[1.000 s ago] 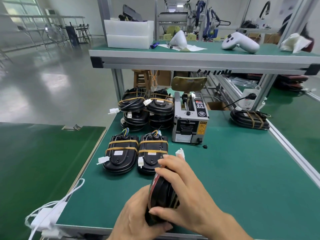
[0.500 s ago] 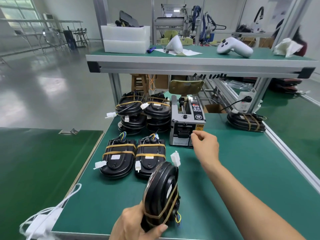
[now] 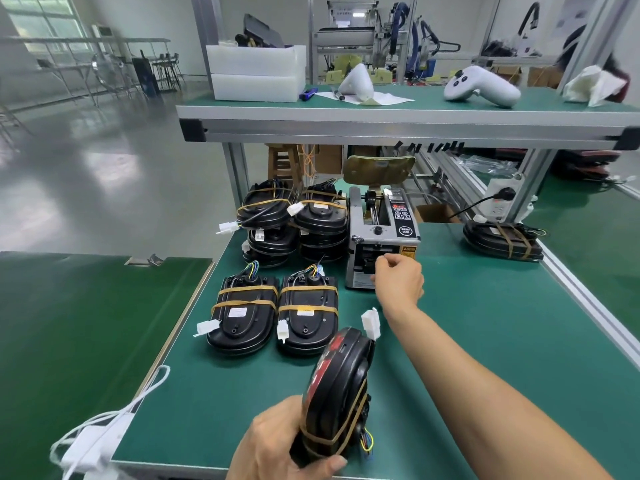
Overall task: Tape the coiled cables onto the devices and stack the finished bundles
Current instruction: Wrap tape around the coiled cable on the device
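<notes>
Left grip: the left hand (image 3: 277, 448) holds a black device (image 3: 337, 393) by its lower end, fingers and thumb curled round it, so it stands on edge above the near rim of the green desk (image 3: 485, 341).
Device in the grip: an oval shell of hard plastic with a red patch on the face turned left. A coiled cable lies on the side turned right, and one brown tape band (image 3: 332, 436) crosses just above the thumb.
Loose ends: a white connector (image 3: 370, 323) sticks up from the end farthest from the grip; coloured wires (image 3: 367, 441) hang out just right of the thumb.
Right grip: the right hand (image 3: 398, 280) reaches well ahead of the held device to the mouth of the tape dispenser (image 3: 381, 237), thumb and forefinger pinched together there. Whether a strip of tape lies between them cannot be told.
Handling, as a judgement: the shell looks stiff and light enough for one hand, but smooth, so it may slip. The cable is springy and may uncoil where no tape holds it. Best hold is on the rim of the shell, clear of wires and connector.
Finished bundles: two taped devices (image 3: 242, 313) lie flat just ahead and left of the left grip; beyond them stand two stacks (image 3: 294, 223), beside the dispenser.
</notes>
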A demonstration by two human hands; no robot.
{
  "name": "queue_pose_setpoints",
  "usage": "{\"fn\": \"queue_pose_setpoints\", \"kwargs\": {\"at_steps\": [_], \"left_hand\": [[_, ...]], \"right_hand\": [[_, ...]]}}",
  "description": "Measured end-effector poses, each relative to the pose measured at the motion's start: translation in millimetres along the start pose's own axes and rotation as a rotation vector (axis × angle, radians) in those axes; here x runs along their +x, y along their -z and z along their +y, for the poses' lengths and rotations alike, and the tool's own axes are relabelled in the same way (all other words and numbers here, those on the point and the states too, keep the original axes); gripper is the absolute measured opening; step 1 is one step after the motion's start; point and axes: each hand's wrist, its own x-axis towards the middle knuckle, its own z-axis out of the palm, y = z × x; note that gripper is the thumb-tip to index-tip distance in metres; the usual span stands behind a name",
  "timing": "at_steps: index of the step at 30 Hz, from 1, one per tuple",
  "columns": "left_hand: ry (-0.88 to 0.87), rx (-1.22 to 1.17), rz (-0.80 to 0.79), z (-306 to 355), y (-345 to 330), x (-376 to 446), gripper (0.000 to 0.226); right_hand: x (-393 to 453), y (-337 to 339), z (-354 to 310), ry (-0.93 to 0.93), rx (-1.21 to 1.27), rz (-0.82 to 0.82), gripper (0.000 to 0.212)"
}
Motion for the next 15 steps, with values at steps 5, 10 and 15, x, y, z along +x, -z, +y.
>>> {"fn": "queue_pose_setpoints", "kwargs": {"at_steps": [5, 10, 15], "left_hand": [[-0.035, 0.037, 0.008, -4.8, -1.4, -2.0, 0.065], [-0.024, 0.041, -0.014, -5.3, -2.0, -2.9, 0.060], [0.046, 0.012, -0.031, -1.7, 0.5, -4.1, 0.072]], "right_hand": [[8.6, -5.3, -3.1, -0.159, 0.224, 0.008, 0.027], [16.1, -12.8, -4.5, -0.247, 0.328, 0.049, 0.011], [19.2, -20.3, -5.0, -0.300, 0.375, 0.096, 0.010]]}}
